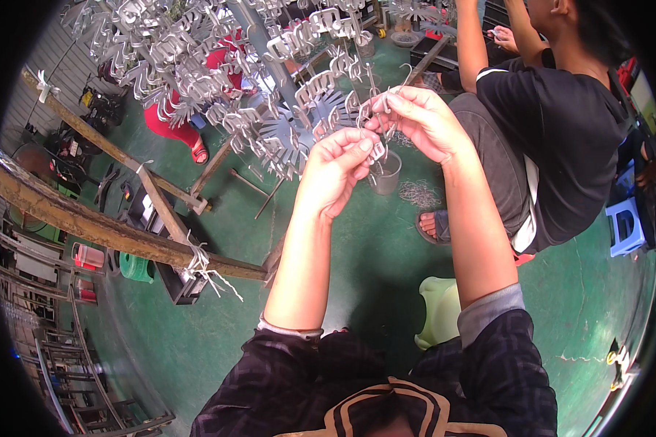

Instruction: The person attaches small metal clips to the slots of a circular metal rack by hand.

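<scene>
Both of my hands are raised and close together at the edge of a hanging rack (291,80) crowded with silvery bent metal parts. My left hand (329,171) is closed, its thumb and fingers pinching a small silvery metal part (377,150). Just above and to the right, the thumb and fingers of my right hand (424,125) are pinched together on another small metal piece (378,104), partly hidden by the fingers. Thin wire hooks show around the fingertips. Whether the two pieces are linked I cannot tell.
A co-worker in a black shirt (554,138) sits close on the right. Below my hands stand a grey bucket (388,175) and a wire pile (420,194). A rusty beam (116,233) crosses the left. A pale green stool (436,309) and a blue stool (625,227) stand on the floor.
</scene>
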The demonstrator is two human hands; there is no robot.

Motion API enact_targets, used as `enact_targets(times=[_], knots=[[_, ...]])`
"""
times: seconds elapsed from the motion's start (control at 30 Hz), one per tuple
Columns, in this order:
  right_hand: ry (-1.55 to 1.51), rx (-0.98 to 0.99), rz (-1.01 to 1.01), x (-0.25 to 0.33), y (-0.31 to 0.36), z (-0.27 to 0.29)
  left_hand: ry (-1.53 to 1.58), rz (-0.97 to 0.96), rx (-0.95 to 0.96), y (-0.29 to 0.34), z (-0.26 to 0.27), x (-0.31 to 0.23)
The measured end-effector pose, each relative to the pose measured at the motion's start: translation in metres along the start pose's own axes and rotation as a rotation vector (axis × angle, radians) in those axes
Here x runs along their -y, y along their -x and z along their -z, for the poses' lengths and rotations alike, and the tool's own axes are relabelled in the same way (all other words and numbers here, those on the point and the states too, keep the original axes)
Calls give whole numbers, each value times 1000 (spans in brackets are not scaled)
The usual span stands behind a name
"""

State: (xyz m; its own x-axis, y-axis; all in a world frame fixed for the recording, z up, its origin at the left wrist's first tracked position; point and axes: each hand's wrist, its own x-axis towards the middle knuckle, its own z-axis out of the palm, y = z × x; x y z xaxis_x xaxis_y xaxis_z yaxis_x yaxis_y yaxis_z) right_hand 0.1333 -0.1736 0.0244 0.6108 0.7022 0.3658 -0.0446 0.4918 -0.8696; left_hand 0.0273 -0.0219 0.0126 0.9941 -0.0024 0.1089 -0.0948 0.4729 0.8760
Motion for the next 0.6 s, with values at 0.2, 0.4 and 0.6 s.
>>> enact_targets(times=[0.2,0.4,0.6], knots=[[59,-39,36,-2,0,0,-361,-120,-179,-1,1,5],[20,-59,66,-3,2,1,-639,-265,-275,0,-5,9],[-9,-102,105,-10,4,5,-865,-324,-379,24,-13,7]])
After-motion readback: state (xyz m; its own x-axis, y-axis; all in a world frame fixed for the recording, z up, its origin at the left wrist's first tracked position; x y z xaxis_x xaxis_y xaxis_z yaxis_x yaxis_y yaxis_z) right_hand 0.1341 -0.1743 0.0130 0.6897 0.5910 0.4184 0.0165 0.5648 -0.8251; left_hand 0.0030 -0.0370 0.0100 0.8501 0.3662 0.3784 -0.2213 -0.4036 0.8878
